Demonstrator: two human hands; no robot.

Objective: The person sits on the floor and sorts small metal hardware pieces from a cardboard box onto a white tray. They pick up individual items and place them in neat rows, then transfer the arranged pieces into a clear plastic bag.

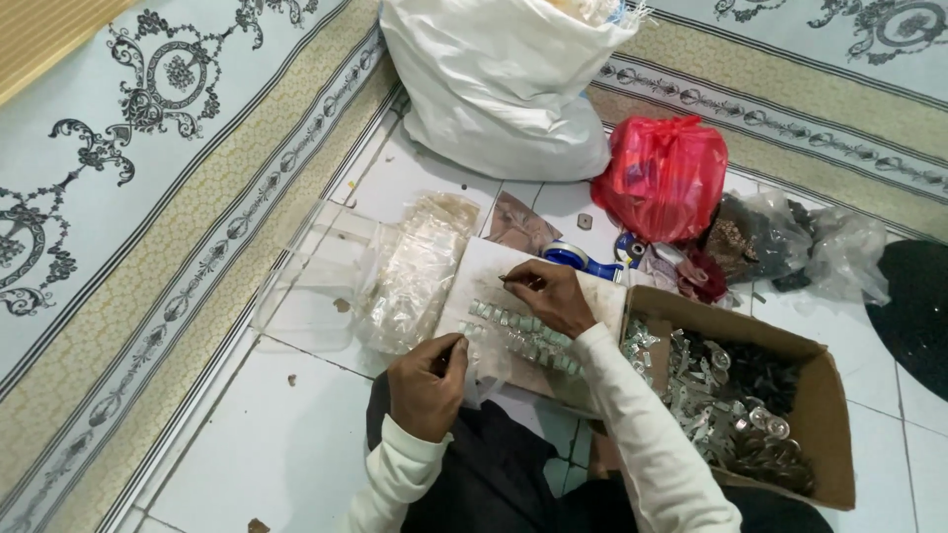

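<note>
While the left hand [427,383] pinches a small clear packet [472,341], the right hand [549,293] grips a thin stick [513,278] over a white board [494,266] lined with packets.

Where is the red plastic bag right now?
In the head view, the red plastic bag sits on the floor at upper right of centre, just right of the big white sack and beyond the cardboard box.

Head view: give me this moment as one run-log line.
left hand: pinching small clear packet at board edge | right hand: fingertips on board above packet rows | cardboard box of small metal parts: right
</note>
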